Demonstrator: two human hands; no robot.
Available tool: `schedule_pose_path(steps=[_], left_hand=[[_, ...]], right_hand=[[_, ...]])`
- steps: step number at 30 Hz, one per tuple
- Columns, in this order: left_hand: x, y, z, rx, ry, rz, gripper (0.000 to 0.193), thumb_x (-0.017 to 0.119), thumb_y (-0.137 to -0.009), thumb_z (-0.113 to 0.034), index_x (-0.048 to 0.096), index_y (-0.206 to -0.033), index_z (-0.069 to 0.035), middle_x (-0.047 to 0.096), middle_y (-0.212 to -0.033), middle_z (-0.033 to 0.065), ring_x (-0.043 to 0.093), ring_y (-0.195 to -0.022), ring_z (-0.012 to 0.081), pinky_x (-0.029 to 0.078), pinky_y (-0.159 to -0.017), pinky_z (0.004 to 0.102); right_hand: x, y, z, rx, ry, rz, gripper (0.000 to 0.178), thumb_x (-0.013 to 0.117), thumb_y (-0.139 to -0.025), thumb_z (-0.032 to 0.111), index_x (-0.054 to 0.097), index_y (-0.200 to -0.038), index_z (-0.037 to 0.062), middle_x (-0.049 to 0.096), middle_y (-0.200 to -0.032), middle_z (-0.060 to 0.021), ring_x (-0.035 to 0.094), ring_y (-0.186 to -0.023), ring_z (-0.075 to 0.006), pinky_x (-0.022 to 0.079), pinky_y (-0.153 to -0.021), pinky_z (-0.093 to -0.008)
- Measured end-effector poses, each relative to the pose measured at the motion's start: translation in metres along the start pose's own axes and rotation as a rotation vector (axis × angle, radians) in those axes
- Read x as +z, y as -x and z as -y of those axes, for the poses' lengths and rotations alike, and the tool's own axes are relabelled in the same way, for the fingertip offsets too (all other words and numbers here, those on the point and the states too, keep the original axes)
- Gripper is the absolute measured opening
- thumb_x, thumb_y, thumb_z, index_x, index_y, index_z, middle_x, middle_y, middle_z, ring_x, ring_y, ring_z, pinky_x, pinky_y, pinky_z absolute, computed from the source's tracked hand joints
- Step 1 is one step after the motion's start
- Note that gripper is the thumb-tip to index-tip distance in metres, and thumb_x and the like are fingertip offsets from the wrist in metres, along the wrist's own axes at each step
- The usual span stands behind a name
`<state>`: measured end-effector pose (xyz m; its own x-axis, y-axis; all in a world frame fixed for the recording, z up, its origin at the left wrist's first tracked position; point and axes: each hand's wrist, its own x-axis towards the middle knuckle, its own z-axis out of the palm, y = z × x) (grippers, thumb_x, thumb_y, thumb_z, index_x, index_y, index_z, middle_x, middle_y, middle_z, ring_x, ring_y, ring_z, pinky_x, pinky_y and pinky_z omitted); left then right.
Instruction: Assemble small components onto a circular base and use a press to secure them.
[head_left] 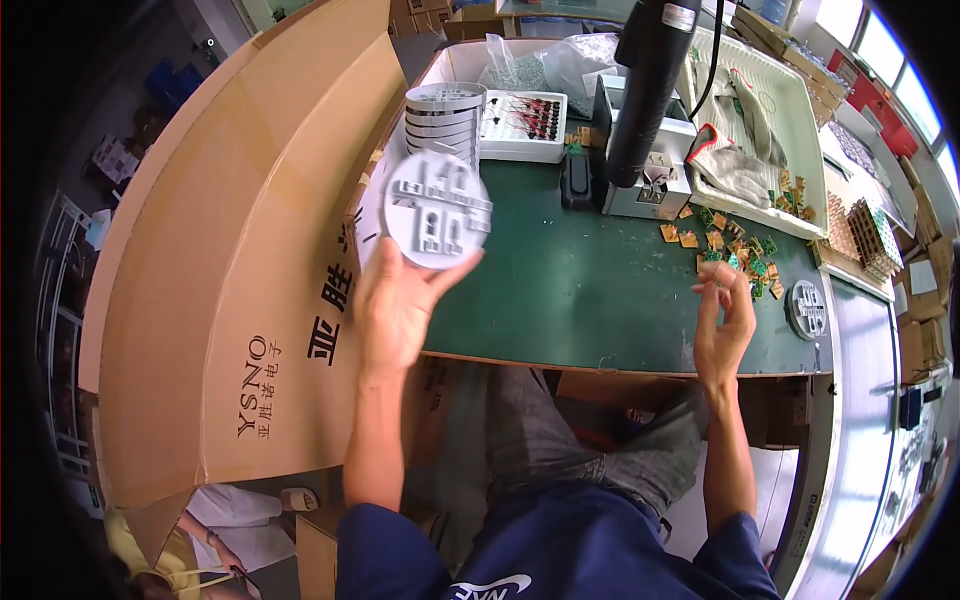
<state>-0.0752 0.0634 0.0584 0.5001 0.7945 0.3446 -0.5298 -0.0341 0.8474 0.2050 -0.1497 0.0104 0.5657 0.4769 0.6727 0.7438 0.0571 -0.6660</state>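
My left hand [395, 305] grips a round grey-white plastic disc [437, 215] with raised blocks and slots on its face. It holds the disc up above the left part of the green table, slightly blurred. A stack of similar round pieces [443, 130] stands just beyond it. Over the table's right side, my right hand [728, 318] has its fingers curled together in a pinch; whatever lies between the tips is too small to make out. Close to those fingertips are several small green and copper-coloured circuit boards [715, 240]. Farther right lies another grey slotted disc [808, 309].
A black cylindrical device [648, 95] rises before a metal box [640, 203]. Beside them are a small black box [576, 180] and a white tray of red-and-black parts [520, 150]. Gloves [735, 170] lie in a large tray [800, 222]. Tall cardboard [230, 300] borders the left; another person [235, 530] sits behind it.
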Motion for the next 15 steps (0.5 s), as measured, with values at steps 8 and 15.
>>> schedule_pose_path(steps=[8, 15], left_hand=[[0.053, 0.032, 0.064, -0.456, 0.593, 0.198, 0.057, 0.042, -0.112, -0.039, 0.034, -0.153, 0.0, 0.048, -0.152, 0.0195, 0.053, -0.137, 0.0368, 0.047, -0.112, 0.0629], [0.07, 0.044, 0.091, -0.491, 0.432, 0.185, 0.05, 0.04, -0.113, -0.035, 0.036, -0.148, 0.0, 0.052, -0.147, 0.0188, 0.057, -0.133, 0.0329, 0.05, -0.109, 0.0604]], right_hand=[[-0.031, -0.061, -0.065, 0.032, 0.744, 0.257, 0.028, 0.063, -0.1, 0.015, 0.068, -0.127, 0.0076, 0.067, -0.121, -0.0126, 0.06, -0.109, -0.0317, 0.049, -0.097, -0.0416], [-0.034, -0.05, -0.093, -0.037, 0.741, 0.313, 0.028, 0.072, -0.094, 0.022, 0.073, -0.118, 0.0075, 0.067, -0.118, -0.0159, 0.057, -0.11, -0.0382, 0.048, -0.097, -0.0455]])
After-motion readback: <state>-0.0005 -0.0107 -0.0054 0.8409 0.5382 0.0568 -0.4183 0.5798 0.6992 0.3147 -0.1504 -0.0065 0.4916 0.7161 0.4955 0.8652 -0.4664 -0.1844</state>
